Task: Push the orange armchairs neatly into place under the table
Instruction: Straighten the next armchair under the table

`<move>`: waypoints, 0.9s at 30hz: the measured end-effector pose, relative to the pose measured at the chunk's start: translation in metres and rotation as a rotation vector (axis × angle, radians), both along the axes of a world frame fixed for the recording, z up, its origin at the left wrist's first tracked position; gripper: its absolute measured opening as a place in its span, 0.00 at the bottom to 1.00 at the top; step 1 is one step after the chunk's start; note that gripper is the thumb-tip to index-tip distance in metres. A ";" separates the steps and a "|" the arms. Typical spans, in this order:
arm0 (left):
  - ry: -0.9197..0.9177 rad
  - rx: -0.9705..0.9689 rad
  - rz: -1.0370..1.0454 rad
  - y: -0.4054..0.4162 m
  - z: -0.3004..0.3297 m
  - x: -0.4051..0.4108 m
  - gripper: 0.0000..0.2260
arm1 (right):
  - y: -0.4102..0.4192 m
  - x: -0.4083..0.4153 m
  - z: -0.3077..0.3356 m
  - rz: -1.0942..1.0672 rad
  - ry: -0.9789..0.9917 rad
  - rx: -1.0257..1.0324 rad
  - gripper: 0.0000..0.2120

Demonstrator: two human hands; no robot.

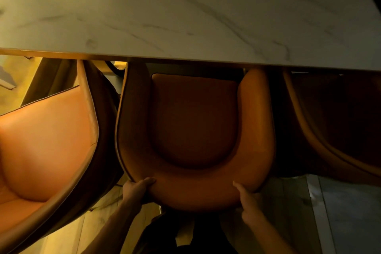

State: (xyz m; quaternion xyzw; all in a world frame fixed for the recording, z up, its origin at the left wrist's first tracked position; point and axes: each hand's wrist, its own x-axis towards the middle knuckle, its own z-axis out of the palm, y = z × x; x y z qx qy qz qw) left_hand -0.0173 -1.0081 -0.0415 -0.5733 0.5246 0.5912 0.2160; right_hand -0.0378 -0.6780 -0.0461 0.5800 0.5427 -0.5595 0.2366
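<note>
An orange armchair point(195, 121) stands in the middle, seen from above, its front partly under the white marble table point(185, 16). My left hand point(137, 188) grips the left of its curved backrest, thumb on top. My right hand point(248, 198) grips the right of the same backrest, thumb over the rim. A second orange armchair point(47, 140) stands to the left, turned at an angle and further out from the table. A third orange armchair point(334, 126) sits in shadow on the right, tucked under the table edge.
The table's near edge point(185, 59) runs across the view above the chairs. Light wooden floor point(92, 227) shows at the lower left and pale tiled floor point(346, 212) at the lower right. The left chair almost touches the middle one.
</note>
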 end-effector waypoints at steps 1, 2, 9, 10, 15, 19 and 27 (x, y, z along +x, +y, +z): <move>0.002 0.000 0.002 -0.002 0.001 -0.005 0.23 | -0.002 -0.004 0.001 0.006 0.008 0.004 0.30; 0.003 -0.003 0.006 -0.003 0.001 -0.010 0.22 | -0.003 -0.008 0.002 0.013 0.023 0.011 0.28; 0.034 -0.015 0.028 -0.014 0.000 -0.043 0.21 | -0.016 -0.039 0.005 0.038 0.096 0.015 0.24; 0.039 -0.016 0.031 -0.015 0.001 -0.047 0.21 | -0.018 -0.043 0.005 0.040 0.100 0.015 0.25; 0.056 -0.050 0.021 -0.020 -0.001 -0.066 0.18 | -0.023 -0.061 0.002 0.038 0.102 0.014 0.29; 0.050 -0.032 0.025 -0.019 -0.007 -0.071 0.18 | -0.020 -0.070 0.000 0.064 0.121 -0.013 0.23; 0.043 -0.013 0.046 -0.019 -0.011 -0.070 0.20 | -0.017 -0.071 -0.001 0.062 0.114 0.025 0.26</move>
